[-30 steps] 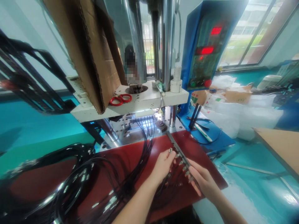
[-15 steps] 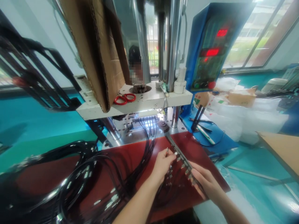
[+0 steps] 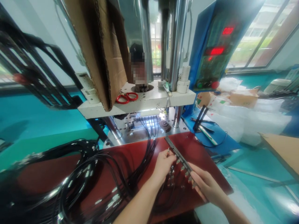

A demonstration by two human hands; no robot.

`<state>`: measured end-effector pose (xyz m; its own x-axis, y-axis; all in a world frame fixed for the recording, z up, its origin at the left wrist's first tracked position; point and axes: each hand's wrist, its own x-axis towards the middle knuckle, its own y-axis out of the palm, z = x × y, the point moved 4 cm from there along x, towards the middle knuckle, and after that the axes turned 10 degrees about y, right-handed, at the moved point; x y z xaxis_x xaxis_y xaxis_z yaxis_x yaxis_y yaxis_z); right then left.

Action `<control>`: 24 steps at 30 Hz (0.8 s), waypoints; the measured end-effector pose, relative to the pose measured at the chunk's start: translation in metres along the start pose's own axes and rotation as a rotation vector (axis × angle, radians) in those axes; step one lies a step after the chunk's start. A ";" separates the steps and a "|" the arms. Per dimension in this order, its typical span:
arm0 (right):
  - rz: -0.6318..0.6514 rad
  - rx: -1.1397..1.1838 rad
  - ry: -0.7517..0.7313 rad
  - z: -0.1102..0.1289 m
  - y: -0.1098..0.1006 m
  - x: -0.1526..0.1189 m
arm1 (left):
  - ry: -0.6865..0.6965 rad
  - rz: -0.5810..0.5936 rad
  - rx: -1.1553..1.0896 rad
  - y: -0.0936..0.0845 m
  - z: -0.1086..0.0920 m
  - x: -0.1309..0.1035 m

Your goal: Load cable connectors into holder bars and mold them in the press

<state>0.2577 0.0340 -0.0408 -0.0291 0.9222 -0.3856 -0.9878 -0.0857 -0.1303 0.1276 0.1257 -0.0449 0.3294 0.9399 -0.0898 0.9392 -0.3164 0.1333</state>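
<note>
A long dark metal bar (image 3: 177, 153) slants over the red board, with several small metal connectors (image 3: 187, 173) along its near-left edge. My right hand (image 3: 203, 181) is closed around its lower end. My left hand (image 3: 163, 163) pinches a small cable connector (image 3: 168, 151) close to the bar's left edge; the fingers hide most of it. Below this hand, loose cable ends (image 3: 171, 177) with metal tips hang or lie over the board. Black cables (image 3: 149, 143) run from the lit fixture (image 3: 146, 122) of the press toward my left side.
The red board (image 3: 189, 143) lies before the white press plate (image 3: 151, 104). Red-handled scissors (image 3: 127, 97) and cardboard (image 3: 109, 62) rest on that plate. Coiled black cables (image 3: 77, 174) fill the left. A blue tray (image 3: 219, 138) with tools and a control box (image 3: 210, 46) stand right.
The view has shifted slightly, so the press and control box sit a little farther right. Both hands keep their grips, and the left fingers remain close to the bar.
</note>
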 end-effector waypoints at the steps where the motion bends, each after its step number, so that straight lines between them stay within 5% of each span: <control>1: 0.009 0.004 0.008 -0.001 0.000 0.001 | 0.009 0.001 -0.001 0.000 0.002 0.000; 10: -0.049 0.110 -0.016 -0.005 -0.007 0.001 | -0.056 -0.019 -0.346 -0.006 -0.004 0.000; 18: -0.067 0.068 -0.001 -0.002 -0.009 0.000 | 0.222 -0.120 0.103 -0.010 0.000 0.005; 24: -0.056 0.013 0.018 0.000 -0.008 0.001 | 0.276 -0.133 0.223 -0.012 -0.001 0.007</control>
<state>0.2651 0.0357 -0.0404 0.0292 0.9185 -0.3943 -0.9896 -0.0289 -0.1407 0.1190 0.1360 -0.0465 0.1935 0.9641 0.1817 0.9800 -0.1811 -0.0825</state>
